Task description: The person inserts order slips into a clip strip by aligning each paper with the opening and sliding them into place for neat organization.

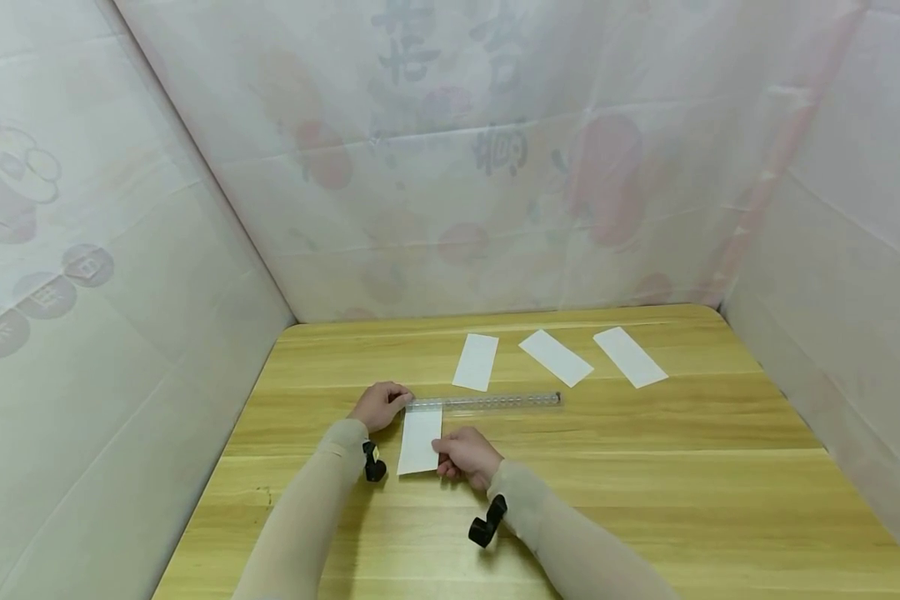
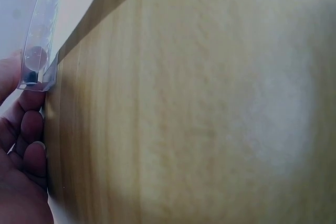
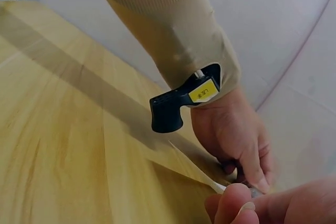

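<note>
On the near half of the wooden table (image 1: 645, 467), your two hands meet around a white paper strip (image 1: 420, 440) and a clear plastic ruler (image 1: 487, 402). Your left hand (image 1: 378, 405) sits at the ruler's left end, at about 10 o'clock from the strip, with its fingers (image 2: 29, 129) curled against that end; the left wrist view shows the transparent ruler tip held right at the fingertips, lifted slightly on edge against the wood. The ruler runs from there toward 3 o'clock, lying across the strip's far short edge.

Your right hand (image 1: 465, 455) is at 4 o'clock from the strip, its fingers bent and pinching the paper's near right corner. In the right wrist view that edge of the paper is raised a little off the table between your fingertips (image 3: 231, 205), with your left hand (image 3: 233, 135) just beyond it.

Toward 12 o'clock, well apart from your hands, three more white strips lie flat in a row: the left strip (image 1: 476, 362) nearly upright, the middle strip (image 1: 556, 357) and the right strip (image 1: 630, 357) both slanted. A black clip-like camera mount sits on each sleeve, at the left wrist (image 1: 373, 463) and the right wrist (image 1: 487, 523). Pale printed sheeting (image 1: 450, 167) walls in the table at 9, 12 and 3 o'clock.
</note>
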Motion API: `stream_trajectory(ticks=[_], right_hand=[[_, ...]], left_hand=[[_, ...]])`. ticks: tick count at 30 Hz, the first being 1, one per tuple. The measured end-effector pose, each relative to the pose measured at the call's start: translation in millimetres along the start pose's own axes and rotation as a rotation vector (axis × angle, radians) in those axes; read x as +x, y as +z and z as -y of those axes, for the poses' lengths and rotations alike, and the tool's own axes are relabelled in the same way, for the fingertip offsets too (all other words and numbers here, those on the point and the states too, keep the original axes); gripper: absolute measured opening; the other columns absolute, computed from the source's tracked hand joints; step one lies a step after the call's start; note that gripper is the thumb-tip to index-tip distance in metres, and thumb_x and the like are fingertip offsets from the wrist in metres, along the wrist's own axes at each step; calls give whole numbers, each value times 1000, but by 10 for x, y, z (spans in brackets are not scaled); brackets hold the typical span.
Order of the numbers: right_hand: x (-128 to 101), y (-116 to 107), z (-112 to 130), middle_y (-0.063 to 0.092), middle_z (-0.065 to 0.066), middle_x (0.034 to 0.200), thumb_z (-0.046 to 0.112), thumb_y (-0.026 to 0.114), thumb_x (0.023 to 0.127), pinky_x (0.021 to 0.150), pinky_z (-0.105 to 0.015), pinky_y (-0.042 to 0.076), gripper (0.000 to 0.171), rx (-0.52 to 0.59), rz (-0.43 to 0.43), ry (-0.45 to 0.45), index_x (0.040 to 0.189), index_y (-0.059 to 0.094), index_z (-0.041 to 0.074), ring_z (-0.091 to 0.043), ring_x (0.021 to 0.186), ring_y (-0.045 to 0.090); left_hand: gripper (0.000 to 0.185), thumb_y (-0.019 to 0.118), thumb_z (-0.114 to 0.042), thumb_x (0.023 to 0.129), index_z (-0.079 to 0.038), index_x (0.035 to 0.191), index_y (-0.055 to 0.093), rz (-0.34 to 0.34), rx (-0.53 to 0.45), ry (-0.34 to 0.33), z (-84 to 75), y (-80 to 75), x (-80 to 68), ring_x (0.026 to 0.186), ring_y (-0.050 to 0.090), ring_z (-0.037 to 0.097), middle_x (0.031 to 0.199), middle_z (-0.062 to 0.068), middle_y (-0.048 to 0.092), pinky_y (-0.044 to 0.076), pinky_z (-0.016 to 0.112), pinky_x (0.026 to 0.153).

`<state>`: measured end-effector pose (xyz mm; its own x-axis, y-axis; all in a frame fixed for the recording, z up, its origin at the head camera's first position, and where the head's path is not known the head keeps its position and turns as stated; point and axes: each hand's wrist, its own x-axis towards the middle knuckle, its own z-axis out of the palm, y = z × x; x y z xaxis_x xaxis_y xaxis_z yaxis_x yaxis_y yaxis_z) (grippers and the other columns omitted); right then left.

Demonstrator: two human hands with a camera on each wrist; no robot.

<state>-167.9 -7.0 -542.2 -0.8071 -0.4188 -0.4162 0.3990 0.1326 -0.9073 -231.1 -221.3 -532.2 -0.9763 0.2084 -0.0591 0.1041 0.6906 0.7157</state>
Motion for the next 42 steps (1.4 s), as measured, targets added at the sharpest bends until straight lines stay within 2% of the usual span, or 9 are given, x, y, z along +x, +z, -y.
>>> stream_trajectory(ticks=[6, 10, 19, 26, 35, 42], right_hand=[[42, 12, 9, 57, -3, 57, 13, 54, 97, 45, -17, 41, 28, 12, -14, 27, 70, 56, 5, -6, 47, 50], [44, 15, 20, 56, -2, 57, 10, 54, 97, 45, -18, 41, 28, 29, -20, 39, 69, 54, 7, -7, 48, 50], [6, 34, 68, 56, -2, 59, 8, 53, 97, 48, -19, 43, 26, 37, -38, 29, 71, 53, 7, -8, 50, 52], [6, 34, 41, 57, -3, 60, 8, 54, 96, 48, -21, 44, 30, 40, -54, 26, 66, 50, 10, -9, 51, 52], [-6, 32, -21, 57, -3, 59, 8, 53, 97, 48, -20, 43, 28, 61, -64, 15, 70, 53, 6, -8, 49, 51], [-2, 8, -37, 56, -4, 62, 8, 52, 98, 50, -21, 44, 26, 68, -69, 6, 72, 54, 5, -9, 51, 51]], left_hand=[[17, 58, -22, 98, -17, 100, 74, -2, -3, 6, 19, 11, -2, 82, 57, 11, 95, -4, 66, 47, 35, 78], [18, 57, -23, 99, -16, 101, 73, 3, -9, -6, 30, 7, 0, 83, 57, 10, 96, -3, 65, 48, 34, 78], [19, 57, -24, 99, -15, 103, 73, -5, -10, -27, 3, -24, -17, 89, 59, 13, 100, -2, 65, 48, 37, 84], [19, 57, -25, 99, -16, 103, 73, -7, 1, -34, -12, -22, -22, 92, 59, 14, 100, -2, 65, 48, 38, 86], [18, 57, -25, 99, -17, 100, 73, -3, 2, -28, 4, 11, -16, 89, 58, 14, 98, -3, 65, 47, 38, 84], [18, 57, -25, 98, -16, 102, 73, -12, -3, -27, 7, 16, 4, 93, 59, 15, 101, -2, 65, 47, 39, 87]])
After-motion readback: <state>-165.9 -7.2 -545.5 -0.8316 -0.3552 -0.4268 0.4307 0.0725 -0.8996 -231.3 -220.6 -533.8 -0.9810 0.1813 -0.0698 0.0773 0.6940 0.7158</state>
